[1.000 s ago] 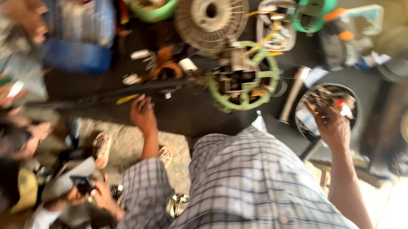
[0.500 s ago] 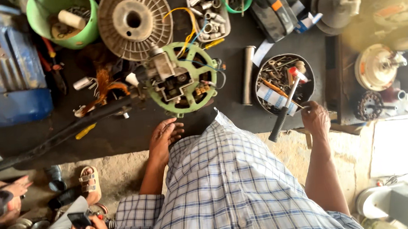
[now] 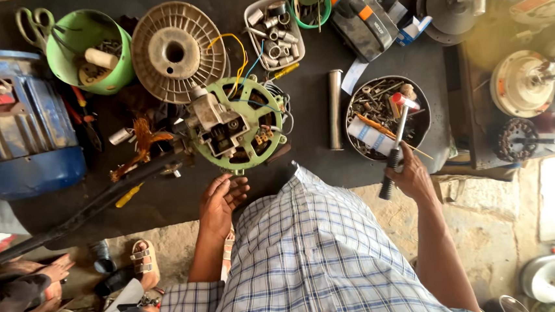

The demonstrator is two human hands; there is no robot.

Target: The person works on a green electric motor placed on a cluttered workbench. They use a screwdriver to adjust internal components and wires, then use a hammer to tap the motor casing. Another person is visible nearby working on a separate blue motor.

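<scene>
Hammer [image 3: 395, 142] sat gripped in my right hand [image 3: 414, 176] over the bowl of screws [image 3: 418, 123], left fingers [image 3: 235, 190] loose, seemingly empty, beside the green motor frame [image 3: 239, 123] on the counter [image 3: 318, 173], awaiting steadying.

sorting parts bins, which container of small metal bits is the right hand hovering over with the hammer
The round dark bowl of screws and bolts, right by the right hand holding the hammer. The white rectangular tray and green bucket sit farther left.

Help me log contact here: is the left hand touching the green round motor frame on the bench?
Apart. The head view shows the left hand open below the green motor frame, with a strip of dark bench visible between fingertips and rim.
</scene>
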